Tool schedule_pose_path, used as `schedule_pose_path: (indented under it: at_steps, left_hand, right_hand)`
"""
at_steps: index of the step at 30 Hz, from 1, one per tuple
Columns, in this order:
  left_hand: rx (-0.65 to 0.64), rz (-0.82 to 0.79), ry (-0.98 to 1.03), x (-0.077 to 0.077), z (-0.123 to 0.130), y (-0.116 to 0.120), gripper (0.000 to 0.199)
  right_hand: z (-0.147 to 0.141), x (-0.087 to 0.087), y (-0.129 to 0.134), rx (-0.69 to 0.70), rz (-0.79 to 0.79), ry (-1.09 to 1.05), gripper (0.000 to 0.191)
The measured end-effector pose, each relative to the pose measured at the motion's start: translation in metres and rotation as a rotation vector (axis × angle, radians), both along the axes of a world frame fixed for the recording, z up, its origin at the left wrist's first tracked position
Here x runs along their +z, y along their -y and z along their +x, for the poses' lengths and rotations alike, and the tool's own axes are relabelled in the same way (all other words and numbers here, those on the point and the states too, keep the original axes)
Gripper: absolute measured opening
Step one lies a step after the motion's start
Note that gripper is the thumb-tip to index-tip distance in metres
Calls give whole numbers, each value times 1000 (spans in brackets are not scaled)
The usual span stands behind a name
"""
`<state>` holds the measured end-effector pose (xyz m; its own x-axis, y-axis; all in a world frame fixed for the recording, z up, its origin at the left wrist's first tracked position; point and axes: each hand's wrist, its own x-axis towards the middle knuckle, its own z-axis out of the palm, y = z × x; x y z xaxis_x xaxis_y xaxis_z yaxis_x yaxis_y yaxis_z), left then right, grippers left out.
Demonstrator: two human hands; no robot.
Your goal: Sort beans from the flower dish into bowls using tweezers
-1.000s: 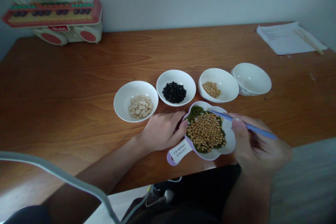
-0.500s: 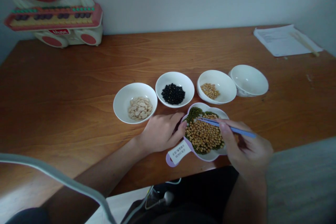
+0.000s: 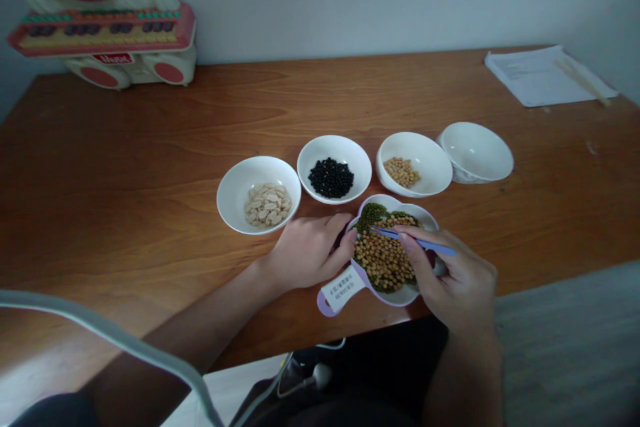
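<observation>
My right hand [image 3: 460, 280] pinches blue tweezers [image 3: 425, 244], their tips down among the beans at the upper left of a flower-shaped plate [image 3: 404, 295]. The plate is white with a purple rim and a labelled handle toward me. Tan soybeans [image 3: 384, 259] cover much of it; small green mung beans [image 3: 373, 213] show around them, mostly in the upper lobes. With thumb and forefinger, my left hand [image 3: 306, 252] grips the plate's left edge. Whether the tips hold a bean is too small to tell.
Behind the plate stand white bowls: one with pale flat seeds [image 3: 269, 205], one with black beans [image 3: 331, 177], one with soybeans [image 3: 402, 172], and a bare bowl [image 3: 477, 150]. A toy keyboard [image 3: 105, 33], papers [image 3: 543, 77] and a grey cable [image 3: 115, 343] are also around.
My right hand and the tweezers have moved left over the plate, and the tips sit slightly lower and further left. My left hand stays on the plate's edge.
</observation>
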<state>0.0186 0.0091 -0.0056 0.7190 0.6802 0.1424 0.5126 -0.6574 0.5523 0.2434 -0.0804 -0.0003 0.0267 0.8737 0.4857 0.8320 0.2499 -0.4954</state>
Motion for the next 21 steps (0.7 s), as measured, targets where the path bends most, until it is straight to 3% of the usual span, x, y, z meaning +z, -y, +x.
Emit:
schedule_pose_path:
  at_steps: [10, 14, 18, 21]
  left_hand:
    - [4, 6, 1, 1, -1, 0, 33]
    - [5, 0, -3, 1, 0, 1, 34]
    - [4, 1, 0, 1, 0, 0, 35]
    - [-1, -4, -10, 1, 0, 0, 34]
  right_hand:
    - [-1, 2, 3, -87, -5, -26, 18]
    - [-3, 2, -1, -262, 100, -137, 14]
    - [-3, 5, -18, -510, 290, -335, 24]
    - [-3, 11, -29, -564, 308, -411, 29]
